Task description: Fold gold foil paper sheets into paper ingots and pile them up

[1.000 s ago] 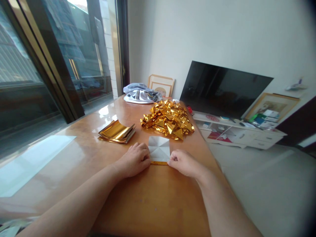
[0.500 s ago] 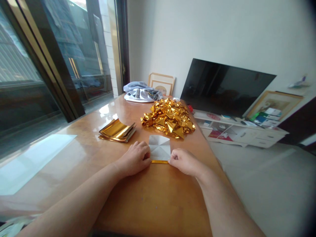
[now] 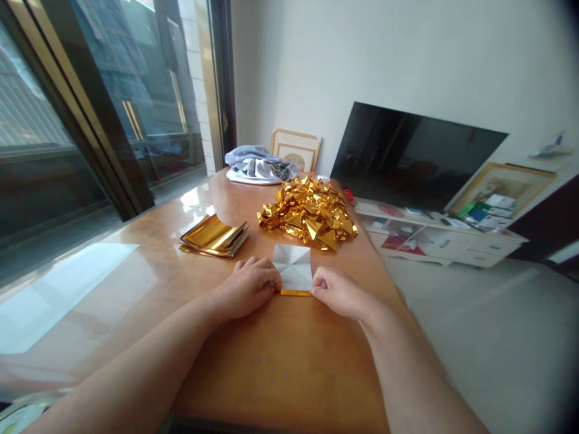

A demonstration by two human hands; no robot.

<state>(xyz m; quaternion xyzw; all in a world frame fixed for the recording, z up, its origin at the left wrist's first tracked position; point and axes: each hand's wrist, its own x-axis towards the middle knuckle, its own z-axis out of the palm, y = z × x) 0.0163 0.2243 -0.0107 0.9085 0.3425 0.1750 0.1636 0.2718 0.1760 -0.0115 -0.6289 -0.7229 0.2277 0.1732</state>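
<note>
Together, left hand (image 3: pixel 251 284) and right hand (image 3: pixel 337 292) pinch the paper sheet's (image 3: pixel 293 266) near edge.

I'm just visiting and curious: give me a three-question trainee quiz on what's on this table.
1. True or false: both hands touch the white-faced sheet.
2. What lies just beyond that sheet? A) a heap of folded gold pieces B) a bowl C) scissors
3. What lies flat on the table, left of the gold heap?

Key
1. True: left hand and right hand pinch its near, gold-edged fold.
2. A
3. A stack of gold sheets.
</note>
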